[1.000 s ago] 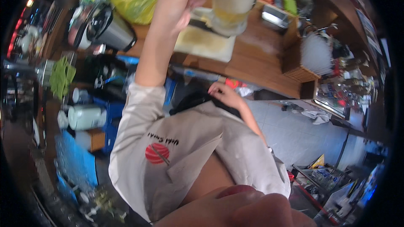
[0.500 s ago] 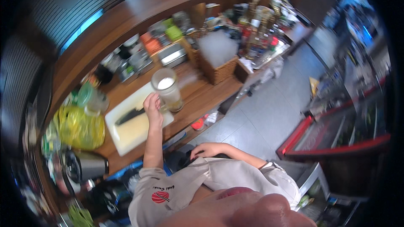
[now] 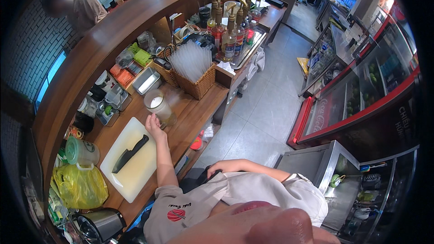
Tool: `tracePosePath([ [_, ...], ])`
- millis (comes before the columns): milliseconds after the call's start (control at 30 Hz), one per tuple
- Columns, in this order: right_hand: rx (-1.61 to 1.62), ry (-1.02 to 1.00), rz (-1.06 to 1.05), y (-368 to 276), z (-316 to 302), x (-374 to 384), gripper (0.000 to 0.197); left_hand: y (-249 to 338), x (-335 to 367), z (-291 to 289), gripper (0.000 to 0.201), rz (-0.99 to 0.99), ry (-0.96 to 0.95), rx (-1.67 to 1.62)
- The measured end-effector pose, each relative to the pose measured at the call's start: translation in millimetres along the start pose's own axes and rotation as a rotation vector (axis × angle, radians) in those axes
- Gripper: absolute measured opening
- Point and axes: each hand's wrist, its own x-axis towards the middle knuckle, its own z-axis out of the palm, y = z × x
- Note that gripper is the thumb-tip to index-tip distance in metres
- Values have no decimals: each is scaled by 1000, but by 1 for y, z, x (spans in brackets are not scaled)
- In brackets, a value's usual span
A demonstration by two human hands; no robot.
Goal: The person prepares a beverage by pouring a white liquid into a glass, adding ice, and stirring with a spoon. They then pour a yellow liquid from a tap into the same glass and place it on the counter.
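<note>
At the counter's near edge, my left hand [image 3: 156, 127] has its fingers curled at the handle of a tall glass mug [image 3: 163, 112]. The mug stands upright with something white showing inside its mouth. Left of that hand lies a white cutting board [image 3: 142, 165], and a black-handled knife [image 3: 130, 154] rests flat on it. My right hand [image 3: 218, 167] is down at my waist, fingers bent against something dark that the hand and shirt partly hide.
Beyond the mug are a steel tray [image 3: 147, 81] and a wicker basket [image 3: 199, 89] of clear plastic items. Pump bottles [image 3: 229, 40] stand farther right. A lidded jug [image 3: 81, 152] and yellow plastic bag [image 3: 81, 186] sit at left. A red-framed fridge [image 3: 300, 122] stands across the aisle.
The head view has turned, so the counter things sit farther left and look sharper. My left hand is still at the mug's handle, and my right hand stays at my waist.
</note>
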Motion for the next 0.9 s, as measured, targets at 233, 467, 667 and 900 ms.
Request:
tracePosePath([
  [233,15,81,-5,0,-8,-14,34,-9,8,-2,31,12,-104,55],
  [467,24,9,-23,3,-15,-2,35,-9,9,-10,23,-24,-189,136],
  [667,-24,-73,-111,2,-24,11,37,-1,-35,-1,24,-38,-287,215],
  [900,54,59,-124,-13,-40,27,27,3,-88,15,22,-107,-131,9],
])
